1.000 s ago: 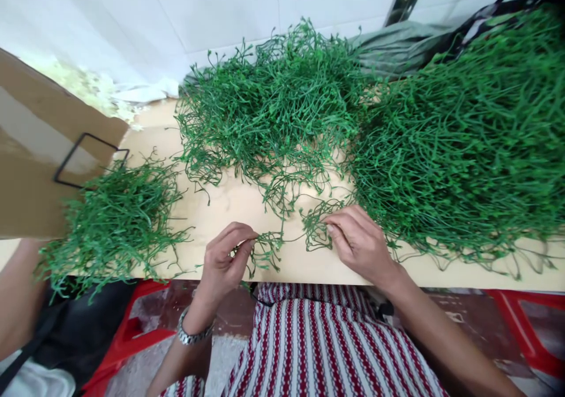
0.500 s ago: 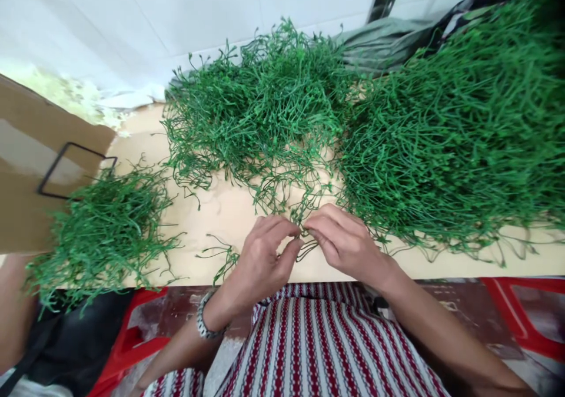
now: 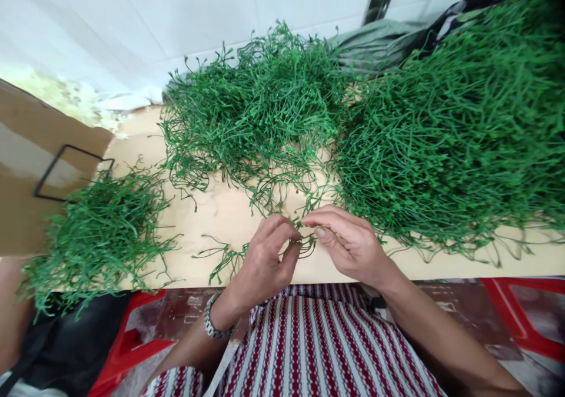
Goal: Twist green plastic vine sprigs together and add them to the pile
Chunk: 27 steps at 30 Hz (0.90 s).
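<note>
My left hand [image 3: 269, 258] is closed, with thumb and forefinger pinched on a thin green plastic-looking stem [image 3: 309, 245] near the table's front edge. Just across from it, my right hand [image 3: 346, 241] has its thumb and forefinger apart beside the same stem, with no clear grip on anything. A small sprig of green stems [image 3: 227, 260] lies on the table left of my left hand. Loose strands of the same kind [image 3: 278, 188] are scattered beyond my fingertips. The exact pinch point is partly hidden by my fingers.
Big heaps of green stems cover the back [image 3: 251, 108] and right [image 3: 450, 144] of the table [image 3: 203, 208]. A smaller pile [image 3: 106, 226] lies at left by a cardboard box [image 3: 44, 149] and a black wire frame [image 3: 66, 148]. Another person's arm [image 3: 11, 308] shows at far left.
My right thumb and forefinger have spread apart from their pinch. My left hand stays closed in nearly the same spot. The view has shifted slightly.
</note>
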### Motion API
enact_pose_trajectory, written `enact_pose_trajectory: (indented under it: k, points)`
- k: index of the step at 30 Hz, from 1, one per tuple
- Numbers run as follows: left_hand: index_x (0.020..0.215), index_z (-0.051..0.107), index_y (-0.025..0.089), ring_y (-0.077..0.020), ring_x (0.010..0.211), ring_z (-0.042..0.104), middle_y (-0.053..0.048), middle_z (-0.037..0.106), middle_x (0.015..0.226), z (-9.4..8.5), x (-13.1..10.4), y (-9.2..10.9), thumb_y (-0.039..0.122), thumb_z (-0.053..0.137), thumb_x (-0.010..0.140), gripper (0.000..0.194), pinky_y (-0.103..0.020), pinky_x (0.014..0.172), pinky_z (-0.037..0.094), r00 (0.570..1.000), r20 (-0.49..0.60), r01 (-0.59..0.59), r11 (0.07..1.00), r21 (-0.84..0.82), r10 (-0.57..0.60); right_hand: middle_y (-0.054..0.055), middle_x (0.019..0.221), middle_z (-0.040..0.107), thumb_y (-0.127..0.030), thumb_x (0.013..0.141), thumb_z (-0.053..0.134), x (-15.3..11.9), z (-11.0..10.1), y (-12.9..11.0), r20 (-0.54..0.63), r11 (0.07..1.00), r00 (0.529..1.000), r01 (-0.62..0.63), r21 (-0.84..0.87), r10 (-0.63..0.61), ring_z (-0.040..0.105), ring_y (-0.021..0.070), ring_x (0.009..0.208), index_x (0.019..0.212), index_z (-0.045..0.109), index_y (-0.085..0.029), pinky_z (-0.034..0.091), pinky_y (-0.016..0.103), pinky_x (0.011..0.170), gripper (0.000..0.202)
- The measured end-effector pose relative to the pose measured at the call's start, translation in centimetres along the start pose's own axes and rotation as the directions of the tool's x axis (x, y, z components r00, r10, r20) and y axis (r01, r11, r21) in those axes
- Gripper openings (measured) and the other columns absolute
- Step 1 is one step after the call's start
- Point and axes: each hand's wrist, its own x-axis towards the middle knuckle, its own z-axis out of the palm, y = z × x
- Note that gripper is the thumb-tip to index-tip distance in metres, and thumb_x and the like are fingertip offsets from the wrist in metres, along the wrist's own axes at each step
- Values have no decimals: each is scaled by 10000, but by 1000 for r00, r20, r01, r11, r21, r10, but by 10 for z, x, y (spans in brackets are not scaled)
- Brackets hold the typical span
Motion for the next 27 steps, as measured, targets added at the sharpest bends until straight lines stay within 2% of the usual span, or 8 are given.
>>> enact_pose_trajectory:
  k: [3,6,10,15,17,20,23,27]
  points:
    - [794,497,151,-151,813,478,-43,506,795,-1,0,1,-4,483,756,160,-298,729,415,996,-33,-90,995,-38,89,66,967,616,-150,886,407,5,-3,6,94,996,992,-85,42,81,563,143,916,1027,564,-151,451,280,790,211]
    - [816,508,158,-156,830,488,-51,525,827,-1,-1,-2,-20,490,745,193,-312,740,419,990,-61,-134,980,-145,127,58,943,627,-169,892,401,7,-1,13,181,984,974,-157,88,139,578,135,882,999,579,-153,462,268,760,208]
    - [813,538,169,-156,794,515,-40,542,782,3,1,-9,-4,506,748,187,-307,709,429,993,-90,-99,944,-316,74,72,970,609,-156,849,482,7,0,17,223,993,972,-97,69,80,553,155,925,998,576,-149,453,296,805,176]
    - [758,584,165,-141,749,538,-31,570,738,7,5,-13,30,552,742,140,-277,684,441,996,-64,32,933,-360,-58,73,954,609,-157,868,458,9,-12,7,111,997,992,-64,49,58,557,150,907,992,582,-156,451,297,798,176]
    - [736,598,165,-140,737,553,-29,583,717,7,6,-13,42,562,739,129,-266,669,449,993,-83,45,930,-364,-81,67,945,612,-185,866,480,10,-15,2,135,997,990,-45,58,37,560,149,901,1006,583,-161,454,293,787,175]
    - [735,619,166,-131,716,570,-26,599,706,8,6,-11,40,584,722,132,-241,640,459,983,-169,11,936,-353,-75,68,940,609,-188,841,528,8,-12,0,176,999,984,-14,46,6,558,151,896,1033,577,-157,459,288,771,200]
    - [761,623,162,-123,698,578,-27,608,713,9,5,-8,38,582,722,136,-229,618,463,976,-213,-30,957,-289,-34,52,855,605,-152,841,512,3,-1,0,70,998,997,-28,58,24,563,131,810,965,593,-156,461,261,704,148]
    - [772,582,150,-118,677,558,-24,585,703,11,4,-3,35,545,741,125,-231,606,451,978,-210,-39,988,-149,7,47,771,595,-140,843,489,-2,6,-2,-29,1000,1000,-13,-11,13,554,133,738,889,594,-142,447,259,659,115]
